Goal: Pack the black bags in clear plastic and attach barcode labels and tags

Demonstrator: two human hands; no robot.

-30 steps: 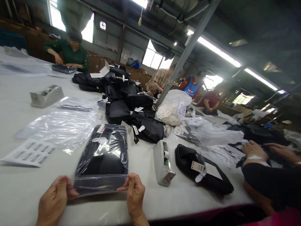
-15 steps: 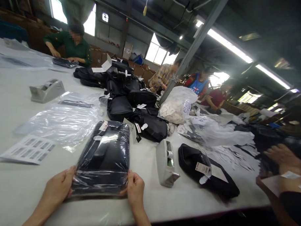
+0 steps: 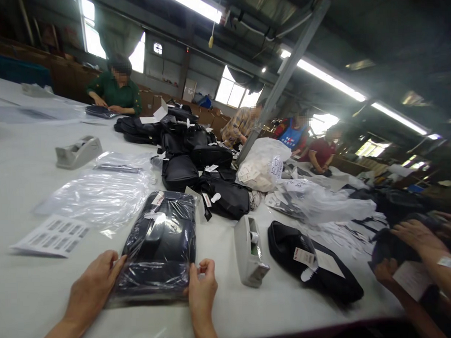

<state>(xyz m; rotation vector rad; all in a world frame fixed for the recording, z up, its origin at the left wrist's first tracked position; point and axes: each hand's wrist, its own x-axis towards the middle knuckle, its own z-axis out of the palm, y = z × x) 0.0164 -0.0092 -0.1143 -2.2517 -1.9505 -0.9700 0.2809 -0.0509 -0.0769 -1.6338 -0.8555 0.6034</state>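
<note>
A black bag in a clear plastic sleeve lies flat on the white table, a paper tag and a white plastic tab showing near its top. At its lower left edge, my left hand grips the sleeve between thumb and fingers. My right hand pinches the lower right edge, its fingertips partly hidden. To the right stands a grey tape dispenser. Farther right, another black bag with tags lies unwrapped. A stack of clear plastic sleeves is beyond my left hand, beside a sheet of barcode labels.
Several black bags are heaped mid-table, near a plastic sack of white pieces. A second tape dispenser sits at left. A co-worker's hands handle a black item at right. Other people work across the table.
The camera view has shifted slightly, so the scene sits a little lower. My left hand's fingers have straightened along the sleeve edge. The wrapped bag stays on the table.
</note>
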